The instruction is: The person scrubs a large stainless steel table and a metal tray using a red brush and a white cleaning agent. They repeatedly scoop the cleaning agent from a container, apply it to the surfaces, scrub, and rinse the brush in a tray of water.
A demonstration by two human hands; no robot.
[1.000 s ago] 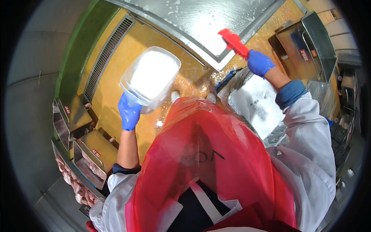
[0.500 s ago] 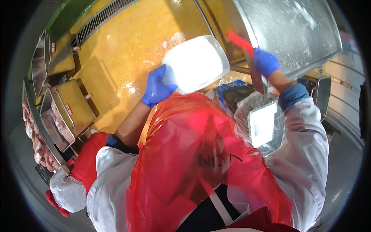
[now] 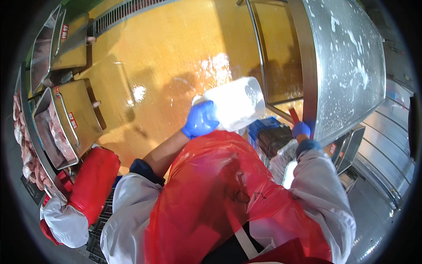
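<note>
A white plastic tub (image 3: 233, 103) is tilted over the wet yellow floor, just beyond my red apron (image 3: 220, 189). My blue-gloved left hand (image 3: 201, 119) grips it by its near left side. To the right, my blue-gloved right hand (image 3: 301, 129) is closed around a red elongated tool (image 3: 293, 116), low beside the edge of the steel table. Only a short length of that tool shows past the fist, so its kind is unclear.
The steel table (image 3: 347, 75), wet with whitish streaks, stands at far right. Below it are a dark crate (image 3: 274, 141) and clear plastic wrap (image 3: 279, 165). At left, steel bins (image 3: 57, 127) hold meat, near another person's red apron (image 3: 96, 185). A floor drain (image 3: 127, 13) runs far left.
My right hand has come down from over the steel table to beside its edge, with the red tool. The tub in my left hand has shifted slightly right and nearer. The whole view has shifted.
</note>
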